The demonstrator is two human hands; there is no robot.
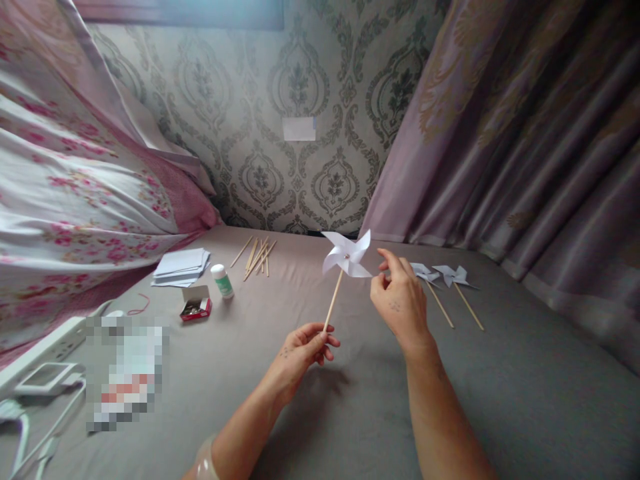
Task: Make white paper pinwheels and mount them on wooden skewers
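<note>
A white paper pinwheel (pixel 354 252) with a small metal pin at its centre stands upright on a thin wooden stick. My left hand (pixel 306 350) grips the stick's lower end between thumb and fingers, holding it above the grey sheet. Just right of the blades is my right hand (pixel 400 300), empty, its index finger stretched out and the other fingers loosely bent. It appears apart from the paper. Behind my right hand, a second pinwheel (pixel 424 273) and a third pinwheel (pixel 453 275) lie on the sheet, the second one partly hidden.
Left of centre lie several wooden sticks (pixel 260 257), a stack of paper (pixel 181 267), a white-and-green glue bottle (pixel 222 281) and a small open box of metal pins (pixel 195 307). A power strip (pixel 55 347) with cables runs along the left. Curtains (pixel 480 120) hang at the right.
</note>
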